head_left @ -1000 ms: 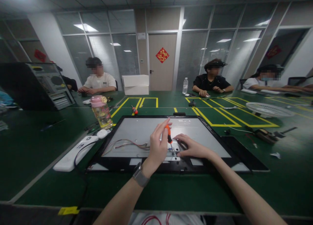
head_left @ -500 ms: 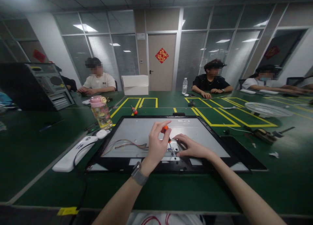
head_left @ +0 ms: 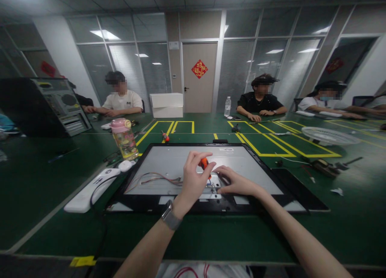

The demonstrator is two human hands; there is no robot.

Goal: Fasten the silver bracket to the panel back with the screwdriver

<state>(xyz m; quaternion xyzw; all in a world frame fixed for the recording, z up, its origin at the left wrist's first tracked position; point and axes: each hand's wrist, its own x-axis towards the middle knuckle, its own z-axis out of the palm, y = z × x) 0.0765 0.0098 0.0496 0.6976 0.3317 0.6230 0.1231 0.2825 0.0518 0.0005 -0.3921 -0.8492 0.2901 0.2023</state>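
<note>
A screwdriver [head_left: 204,163] with an orange and black handle stands tilted between the thumb and fingers of my left hand [head_left: 194,173]. Its shaft points down at a small metal bracket [head_left: 216,180] on the back of a flat display panel [head_left: 175,159]. Beside that bracket rests my right hand [head_left: 235,181], thumb and fingers apart, fingertips at the metal near the screwdriver's tip. Whether a screw sits under the tip is too small to tell. Thin coloured wires [head_left: 159,178] run across the panel from the left and pass behind my left hand.
Left of the panel lie a white power strip [head_left: 90,191] and a pink-lidded bottle [head_left: 124,139]. A black computer case [head_left: 33,107] stands farther left. On the right are a dark flat panel [head_left: 297,189] and a tape-measure-like tool [head_left: 325,167]. Several people sit across the table.
My left thumb and fingers have shifted slightly around the screwdriver, and its orange handle leans at a different angle. My right hand stays in place.
</note>
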